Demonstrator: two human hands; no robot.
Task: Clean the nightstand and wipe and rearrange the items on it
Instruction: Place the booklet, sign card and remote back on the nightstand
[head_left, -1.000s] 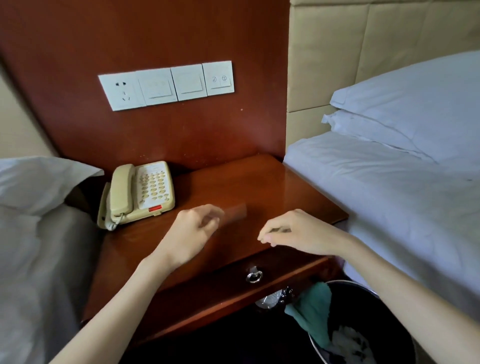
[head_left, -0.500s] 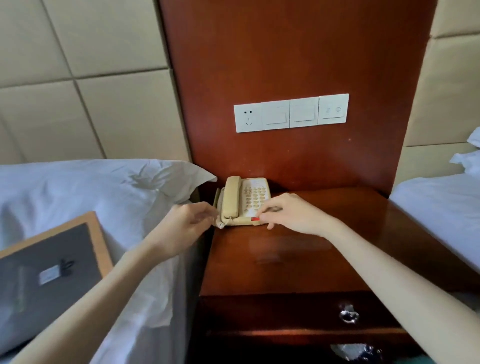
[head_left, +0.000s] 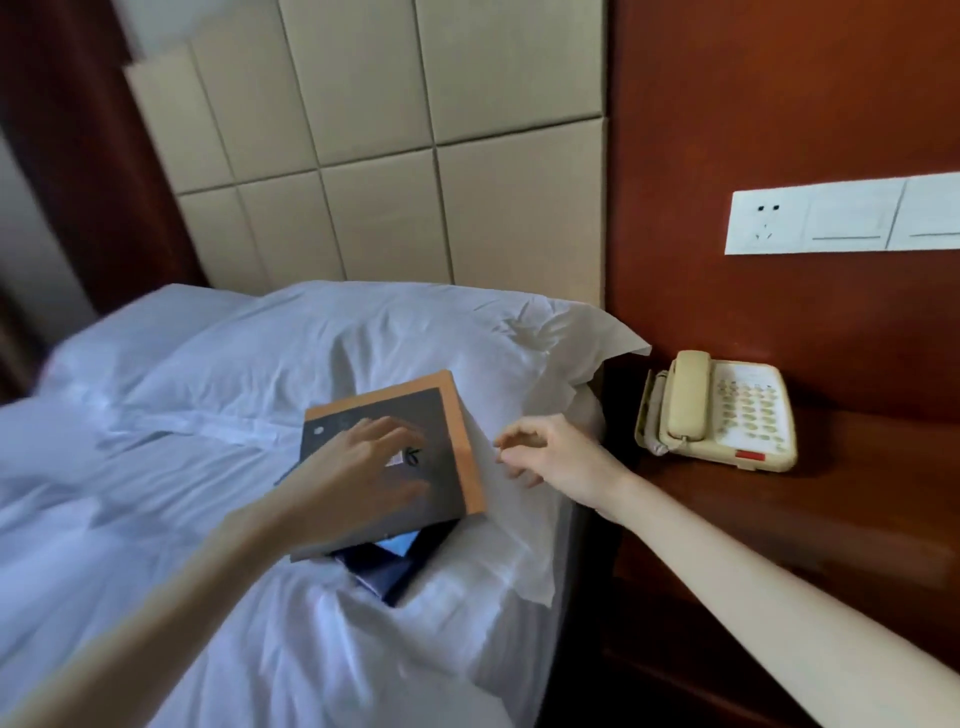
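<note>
The left hand (head_left: 358, 467) lies on a dark grey board with an orange border (head_left: 457, 415), the fingers stretched and spread flat on its face, not clenched around anything. This board rests on the white bed (head_left: 156, 467), close to the bed's edge that faces the nightstand (head_left: 857, 530). Under the near corner of the board a dark blue item (head_left: 387, 571) shows partly; what it is, I cannot tell. The right hand (head_left: 550, 457) is just beside the orange edge of the board, over the pillow (head_left: 415, 332). Its fingers are loosely curled and the frame shows nothing between them, though it is a little blurred there. On the nightstand stands a cream telephone (head_left: 727, 410), in the back left corner of the top near the wooden wall panel, with the handset lying in its cradle. Above it a white row of a socket and switches (head_left: 841, 221) is fixed on the panel. Behind the bed there is a beige padded headboard (head_left: 415, 156).
</note>
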